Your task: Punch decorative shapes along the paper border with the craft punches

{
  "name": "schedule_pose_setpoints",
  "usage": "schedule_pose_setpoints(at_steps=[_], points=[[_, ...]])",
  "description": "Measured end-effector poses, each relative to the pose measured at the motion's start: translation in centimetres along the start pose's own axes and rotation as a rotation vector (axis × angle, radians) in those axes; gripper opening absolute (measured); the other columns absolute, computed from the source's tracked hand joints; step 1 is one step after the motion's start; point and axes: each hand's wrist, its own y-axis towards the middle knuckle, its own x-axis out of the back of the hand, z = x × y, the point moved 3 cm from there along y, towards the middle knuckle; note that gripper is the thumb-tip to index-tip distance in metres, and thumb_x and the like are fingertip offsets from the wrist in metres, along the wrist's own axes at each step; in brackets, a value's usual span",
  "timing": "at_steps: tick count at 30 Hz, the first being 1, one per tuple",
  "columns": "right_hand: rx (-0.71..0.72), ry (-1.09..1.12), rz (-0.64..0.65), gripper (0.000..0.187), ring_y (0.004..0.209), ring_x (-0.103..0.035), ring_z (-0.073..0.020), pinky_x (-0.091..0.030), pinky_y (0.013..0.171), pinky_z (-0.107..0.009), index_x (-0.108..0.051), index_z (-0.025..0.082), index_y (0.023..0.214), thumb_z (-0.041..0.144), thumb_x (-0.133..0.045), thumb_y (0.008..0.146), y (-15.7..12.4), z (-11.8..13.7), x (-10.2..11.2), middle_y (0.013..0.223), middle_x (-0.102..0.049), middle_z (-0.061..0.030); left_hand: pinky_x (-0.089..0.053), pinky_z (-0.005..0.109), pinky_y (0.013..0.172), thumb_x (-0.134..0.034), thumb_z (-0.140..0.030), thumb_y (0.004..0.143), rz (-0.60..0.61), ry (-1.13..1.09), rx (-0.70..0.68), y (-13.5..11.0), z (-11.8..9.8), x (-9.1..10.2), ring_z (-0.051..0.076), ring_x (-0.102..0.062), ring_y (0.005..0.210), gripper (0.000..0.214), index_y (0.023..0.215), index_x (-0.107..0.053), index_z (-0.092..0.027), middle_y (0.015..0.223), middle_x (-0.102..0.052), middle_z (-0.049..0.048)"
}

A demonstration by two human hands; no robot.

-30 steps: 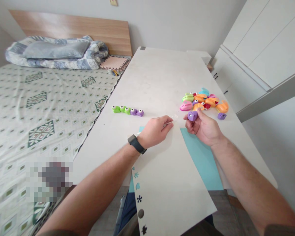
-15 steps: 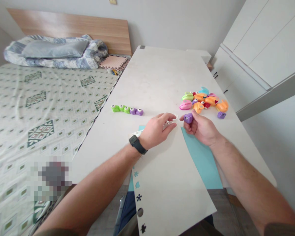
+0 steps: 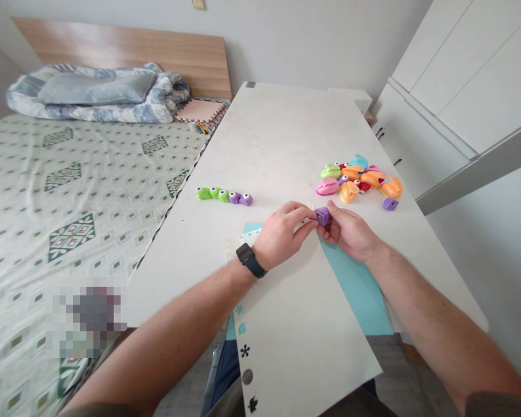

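My right hand (image 3: 349,231) is closed round a small purple paper punch (image 3: 322,216) and holds it at the far edge of a white sheet of paper (image 3: 299,324). My left hand (image 3: 284,231), with a dark watch on its wrist, pinches that paper edge right beside the punch, fingertips touching it. The sheet has several punched shapes along its left edge (image 3: 245,347) and lies over a light blue sheet (image 3: 358,289) on the white table (image 3: 273,139).
A heap of coloured punches (image 3: 358,178) lies at the right of the table, with one purple punch (image 3: 389,203) apart from it. A row of green and purple punches (image 3: 223,196) lies to the left. A bed (image 3: 61,174) stands on the left, white cabinets (image 3: 460,75) on the right.
My right hand has come down and left with the purple punch to the paper's edge. My left hand has lifted off the sheet and closed on that edge beside the punch.
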Motion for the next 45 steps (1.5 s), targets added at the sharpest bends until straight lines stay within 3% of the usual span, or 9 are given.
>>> schedule_pose_setpoints(at_steps=[19,27,35,45], points=[[-0.007,0.069,-0.019,0.052,0.058,-0.051,-0.0134,-0.036,0.051,-0.026,-0.067,0.017,0.080,0.067,-0.058,0.092,0.1,-0.2,0.2,0.069,-0.063,-0.0043,-0.057,0.032,0.091,-0.062,-0.021,0.099,-0.066,-0.002,-0.070,-0.3,0.5,-0.4,0.017,-0.069,0.100,0.018,0.110,-0.076,-0.021,0.110,-0.071,0.0085],[-0.007,0.082,-0.013,0.049,0.060,-0.050,-0.0135,-0.036,0.052,-0.026,-0.067,0.017,0.080,0.064,-0.059,0.092,0.0,0.2,0.1,0.071,-0.062,-0.0040,-0.058,0.031,0.087,-0.063,-0.026,0.099,-0.033,-0.025,0.012,-0.3,0.3,-0.3,0.015,-0.069,0.091,0.020,0.115,-0.071,-0.019,0.111,-0.071,0.0085],[0.066,0.125,-0.020,0.028,0.073,-0.056,-0.0153,-0.042,0.057,-0.026,-0.068,0.020,0.090,0.048,-0.071,0.090,-0.1,0.8,0.1,0.086,-0.063,-0.0037,-0.058,0.032,0.086,-0.069,-0.034,0.095,-0.011,0.007,0.138,-0.3,0.7,-0.3,0.017,-0.070,0.093,0.033,0.123,-0.063,-0.018,0.109,-0.072,0.0069],[0.031,0.039,-0.100,0.029,0.064,-0.051,-0.0108,-0.033,0.047,-0.021,-0.070,0.018,0.094,0.044,-0.079,0.084,0.5,1.1,1.4,0.080,-0.060,-0.0024,-0.056,0.035,0.089,-0.068,-0.033,0.095,-0.015,0.066,0.126,-0.3,0.8,-0.3,0.019,-0.069,0.099,0.034,0.125,-0.062,-0.019,0.106,-0.074,0.0064]])
